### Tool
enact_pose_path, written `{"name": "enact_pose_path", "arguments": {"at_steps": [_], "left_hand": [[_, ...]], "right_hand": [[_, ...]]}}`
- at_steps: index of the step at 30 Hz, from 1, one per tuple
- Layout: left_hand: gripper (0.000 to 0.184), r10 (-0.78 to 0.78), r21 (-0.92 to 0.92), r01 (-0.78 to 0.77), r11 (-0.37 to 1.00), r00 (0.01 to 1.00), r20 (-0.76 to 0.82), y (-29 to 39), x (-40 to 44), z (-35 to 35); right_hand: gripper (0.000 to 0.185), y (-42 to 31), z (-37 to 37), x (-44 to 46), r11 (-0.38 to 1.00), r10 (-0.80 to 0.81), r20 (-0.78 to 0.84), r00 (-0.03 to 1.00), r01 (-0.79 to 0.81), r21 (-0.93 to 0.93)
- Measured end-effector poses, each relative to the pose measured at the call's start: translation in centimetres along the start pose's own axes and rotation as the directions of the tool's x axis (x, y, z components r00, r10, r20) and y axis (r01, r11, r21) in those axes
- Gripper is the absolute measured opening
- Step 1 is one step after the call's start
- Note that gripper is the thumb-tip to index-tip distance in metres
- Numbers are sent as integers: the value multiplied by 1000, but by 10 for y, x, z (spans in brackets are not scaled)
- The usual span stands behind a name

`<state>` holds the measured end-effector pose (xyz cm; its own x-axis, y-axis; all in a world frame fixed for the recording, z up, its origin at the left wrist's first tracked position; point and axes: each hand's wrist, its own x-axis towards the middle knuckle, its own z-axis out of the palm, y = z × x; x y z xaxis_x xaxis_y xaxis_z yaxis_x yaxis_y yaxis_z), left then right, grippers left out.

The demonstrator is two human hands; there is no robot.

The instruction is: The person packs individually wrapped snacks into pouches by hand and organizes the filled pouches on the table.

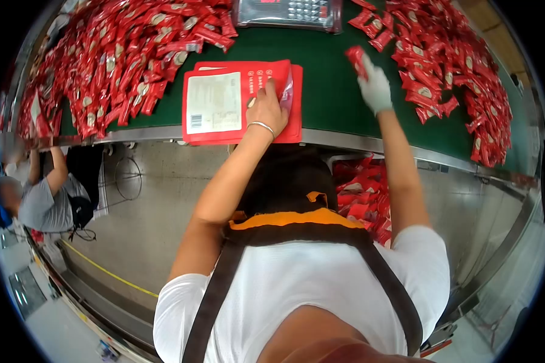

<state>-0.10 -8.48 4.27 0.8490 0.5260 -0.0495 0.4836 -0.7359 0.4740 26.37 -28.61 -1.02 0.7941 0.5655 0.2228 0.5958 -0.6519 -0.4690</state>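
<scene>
Over open green surface (pixel 327 81), right grip (pixel 375 89) closed round packet (pixel 355 58); left grip (pixel 266 111) holds pouch (pixel 215 103) at rim (pixel 339 140).

Worktop (pixel 327 78): deep green. Sachet heaps at 10 (pixel 121 60) and 2 o'clock (pixel 427 66): glossy red, cream oval emblems. Top pouch (pixel 215 103), 11 o'clock: red, white lettering, pale cream label panel, black-striped barcode (pixel 196 121). Glove (pixel 376 91), between 1 and 2: white; held sachet (pixel 356 59) red, its pattern probably cream, blurred. Floor line (pixel 109 271), 8 o'clock: yellow on grey.
</scene>
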Motion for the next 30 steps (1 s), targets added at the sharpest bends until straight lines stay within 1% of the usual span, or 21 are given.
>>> {"name": "enact_pose_path", "arguments": {"at_steps": [1,3,6,7,9,10,11,12,13,15,16,17,18,20,22,23,24,25,26,28,30], "left_hand": [[55,-27,-130,11,991,992,-127,-2,-1,1],[50,-95,-124,82,989,990,-104,-6,-3,0],[23,-21,-119,5,993,990,-138,-12,-7,6],[23,-22,-116,5,993,990,-142,-13,-7,9],[23,0,-233,-57,971,971,-238,-20,-3,19],[22,38,-295,-134,946,950,-310,-23,-1,22],[21,45,-401,-184,897,942,-332,-21,-1,19],[20,108,-417,-270,868,921,-373,-20,0,23],[19,170,-427,-353,832,897,-409,-17,0,29],[15,252,-334,-403,852,875,-413,4,-6,17],[10,324,-326,-525,786,800,-506,6,3,22],[6,379,-282,-543,791,797,-471,14,4,19],[5,422,-255,-566,784,787,-449,20,4,18],[6,484,-213,-589,780,783,-391,18,10,17],[5,518,-278,-610,742,785,-341,4,17,1],[5,554,-350,-625,698,781,-288,-7,20,-8],[12,511,-495,-593,635,803,-306,-22,30,-15],[23,468,-293,-541,788,836,-286,-37,40,-35],[29,447,-114,-495,862,846,-292,-58,59,-44],[32,241,148,-252,956,967,86,-89,85,-59],[25,191,87,-222,971,943,274,-101,100,-66]], "right_hand": [[63,-40,-12,-34,998,-30,79,996,34,-52],[63,-88,-24,-70,975,-105,176,979,66,214],[57,-151,-29,-91,882,-339,134,931,265,390],[57,-155,-20,-90,879,-394,142,908,327,347],[55,-150,-4,-84,878,-475,270,837,429,214],[55,-148,-4,-78,868,-494,262,829,449,214],[54,-148,-6,-72,838,-545,303,782,511,189],[53,-149,-6,-68,804,-589,350,728,569,170],[53,-154,-1,-59,798,-597,355,719,577,175],[49,-171,12,-30,777,-602,497,625,603,182],[42,-186,19,-14,938,-242,739,629,347,12],[41,-138,67,-11,844,-533,539,653,459,279],[41,-130,91,-10,802,-578,480,660,350,485],[42,-146,107,-17,718,-576,452,681,156,678],[43,-156,114,-20,662,-577,466,672,50,748],[43,-160,117,-19,646,-579,473,664,20,763],[43,-164,118,-19,631,-588,480,650,-3,776],[44,-167,121,-19,621,-598,488,636,-18,784],[44,-168,121,-17,609,-614,494,616,-29,793],[45,-166,119,-18,599,-641,522,563,-58,798],[46,-164,115,-16,592,-675,548,494,-80,802]]}}
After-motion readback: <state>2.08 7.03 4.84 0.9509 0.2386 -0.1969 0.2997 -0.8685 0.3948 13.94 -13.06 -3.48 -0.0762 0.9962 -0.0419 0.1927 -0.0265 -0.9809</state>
